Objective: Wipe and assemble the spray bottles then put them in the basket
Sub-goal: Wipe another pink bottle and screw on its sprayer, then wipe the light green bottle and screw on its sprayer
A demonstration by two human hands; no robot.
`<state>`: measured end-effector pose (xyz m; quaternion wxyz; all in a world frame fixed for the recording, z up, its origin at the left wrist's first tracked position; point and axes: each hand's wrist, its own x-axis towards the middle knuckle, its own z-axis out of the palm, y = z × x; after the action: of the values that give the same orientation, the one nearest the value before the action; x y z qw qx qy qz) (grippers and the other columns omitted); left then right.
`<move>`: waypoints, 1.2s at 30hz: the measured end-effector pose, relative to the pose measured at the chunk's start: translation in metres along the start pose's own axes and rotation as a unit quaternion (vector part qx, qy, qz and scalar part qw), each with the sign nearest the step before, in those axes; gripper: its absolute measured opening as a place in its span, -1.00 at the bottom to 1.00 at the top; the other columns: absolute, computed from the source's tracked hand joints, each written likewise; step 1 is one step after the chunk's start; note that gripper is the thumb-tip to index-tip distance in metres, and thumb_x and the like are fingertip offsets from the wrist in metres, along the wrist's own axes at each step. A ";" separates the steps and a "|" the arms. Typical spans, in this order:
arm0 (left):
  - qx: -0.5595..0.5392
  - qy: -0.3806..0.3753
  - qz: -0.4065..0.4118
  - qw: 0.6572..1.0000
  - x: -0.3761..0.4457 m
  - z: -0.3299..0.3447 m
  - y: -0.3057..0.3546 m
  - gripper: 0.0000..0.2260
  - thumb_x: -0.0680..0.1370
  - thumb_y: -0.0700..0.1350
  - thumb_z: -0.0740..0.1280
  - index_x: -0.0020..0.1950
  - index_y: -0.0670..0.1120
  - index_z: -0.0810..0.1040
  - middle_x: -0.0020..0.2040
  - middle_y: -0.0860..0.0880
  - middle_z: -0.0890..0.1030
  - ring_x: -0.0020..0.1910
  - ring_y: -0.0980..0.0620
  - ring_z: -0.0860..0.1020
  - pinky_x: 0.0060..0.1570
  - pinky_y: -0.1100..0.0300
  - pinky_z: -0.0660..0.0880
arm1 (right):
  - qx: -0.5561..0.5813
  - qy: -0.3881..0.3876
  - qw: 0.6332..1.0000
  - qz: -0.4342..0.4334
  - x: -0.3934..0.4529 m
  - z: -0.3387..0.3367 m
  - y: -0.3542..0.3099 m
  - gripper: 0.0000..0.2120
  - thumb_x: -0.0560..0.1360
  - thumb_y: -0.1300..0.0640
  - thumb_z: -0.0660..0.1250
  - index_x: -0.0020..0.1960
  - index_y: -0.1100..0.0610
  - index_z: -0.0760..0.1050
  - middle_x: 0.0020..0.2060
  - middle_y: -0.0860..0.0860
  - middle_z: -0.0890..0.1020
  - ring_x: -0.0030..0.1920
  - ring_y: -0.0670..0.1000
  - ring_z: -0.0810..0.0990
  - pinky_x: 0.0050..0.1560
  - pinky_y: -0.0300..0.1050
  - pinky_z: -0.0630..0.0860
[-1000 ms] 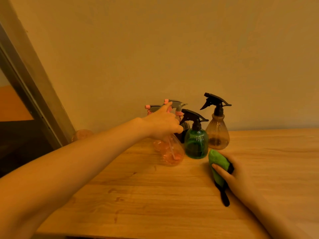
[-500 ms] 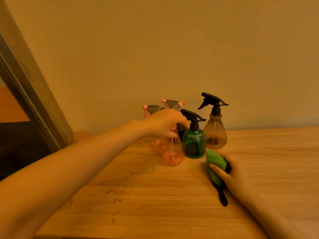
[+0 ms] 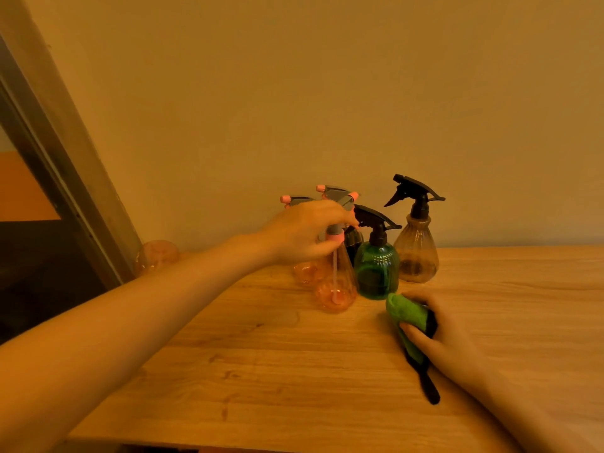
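Observation:
My left hand (image 3: 305,233) grips the pink-and-grey spray head at the neck of a pink clear bottle (image 3: 335,292) that stands on the wooden table (image 3: 277,371). A second pink bottle (image 3: 305,271) stands behind it, partly hidden by my hand. To the right stand a green bottle (image 3: 376,269) with a black sprayer and a smoky brown bottle (image 3: 415,253) with a black sprayer. A dark bottle (image 3: 353,241) is mostly hidden between them. My right hand (image 3: 441,331) holds a green cloth (image 3: 405,313) with a black strap down on the table, just in front of the green bottle.
A plain wall rises right behind the bottles. A slanted metal frame (image 3: 65,178) runs along the left, with a pink rounded bottle body (image 3: 157,256) at its foot. The table's front edge lies near the bottom left.
My left hand has come down from the sprayer tops and closed round the front pink bottle's spray head. My right hand and the cloth have stayed in place.

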<state>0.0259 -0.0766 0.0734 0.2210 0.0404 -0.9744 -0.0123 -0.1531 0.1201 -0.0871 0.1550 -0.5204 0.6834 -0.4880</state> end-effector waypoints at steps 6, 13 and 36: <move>0.011 0.120 -0.057 0.991 -0.056 -0.016 -0.023 -0.63 0.51 -0.12 0.29 0.32 -0.09 0.47 0.17 -0.07 0.56 0.07 0.05 0.54 0.00 0.07 0.55 | -0.035 -0.069 0.997 -0.029 -0.004 0.032 -0.018 -0.65 0.50 0.08 0.37 0.21 -0.19 0.39 0.01 -0.24 0.57 0.05 -0.22 0.55 0.07 -0.21 0.50; 0.012 0.111 -0.124 0.986 -0.126 -0.031 -0.047 -0.59 0.50 -0.01 0.24 0.34 -0.06 0.45 0.13 -0.03 0.56 0.10 0.04 0.53 0.07 0.08 0.50 | -0.072 -0.119 0.982 -0.131 0.002 0.121 -0.067 -0.63 0.52 0.06 0.34 0.23 -0.24 0.34 0.10 -0.29 0.47 0.13 -0.32 0.45 0.15 -0.47 0.32; 0.055 -0.234 -0.490 0.838 -0.254 -0.036 -0.086 -0.75 0.55 0.06 0.29 0.14 -0.02 0.59 0.10 -0.04 0.48 -0.03 0.05 0.42 -0.13 0.19 0.35 | -0.218 -0.307 0.884 -0.278 -0.018 0.197 -0.110 -0.52 0.59 -0.13 0.07 0.50 -0.13 0.17 0.51 -0.06 0.16 0.52 -0.09 0.01 0.45 -0.27 -0.12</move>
<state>0.2764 -0.1410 -0.0071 -0.0507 0.5210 -0.8487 -0.0747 0.0575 0.0375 -0.0952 0.0977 -0.8331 0.5185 -0.1659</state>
